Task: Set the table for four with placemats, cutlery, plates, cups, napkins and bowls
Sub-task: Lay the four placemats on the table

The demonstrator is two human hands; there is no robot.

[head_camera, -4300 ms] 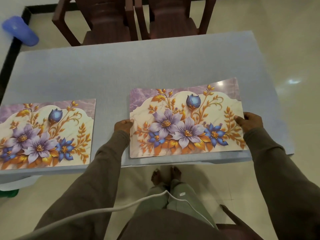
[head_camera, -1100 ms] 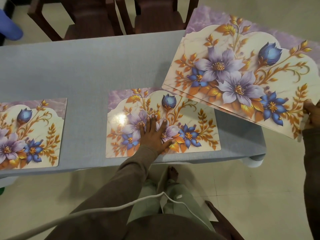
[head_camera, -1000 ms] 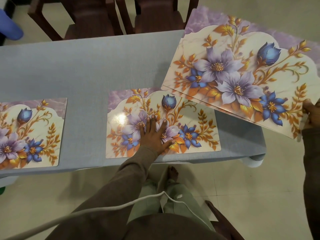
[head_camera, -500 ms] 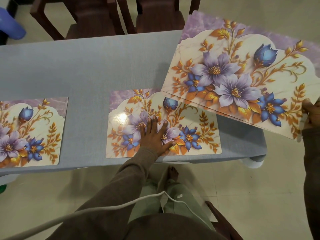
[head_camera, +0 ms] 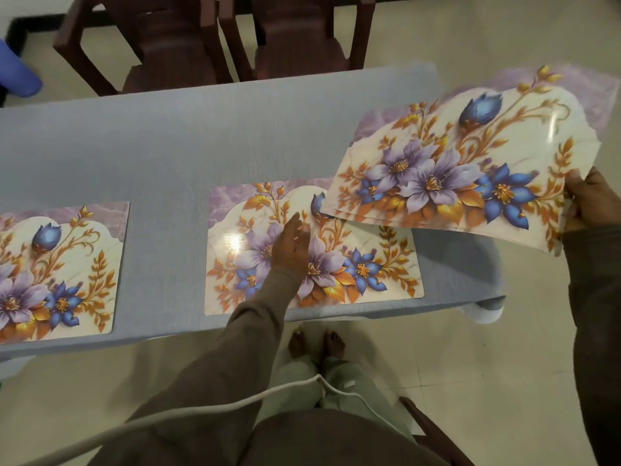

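Note:
Two floral placemats lie flat on the grey-blue table (head_camera: 201, 142): one at the near left edge (head_camera: 64, 270), one at the near middle (head_camera: 376, 274). My left hand (head_camera: 290, 245) rests on the middle placemat with straight fingers. My right hand (head_camera: 591, 200) grips the right edge of a stack of placemats (head_camera: 453, 163), which hangs tilted in the air over the table's right end. Its lower left corner overlaps the middle placemat from above.
Two dark wooden chairs (head_camera: 174, 45) (head_camera: 302, 38) stand at the table's far side. A blue object (head_camera: 16, 72) lies on the floor at far left. Another chair's edge (head_camera: 433, 432) shows behind my legs. Tiled floor lies to the right.
My right hand lifted the stack off the table, leaving one placemat down. In the last second the stack swung lower and rightward. My left hand turned slightly on the middle placemat.

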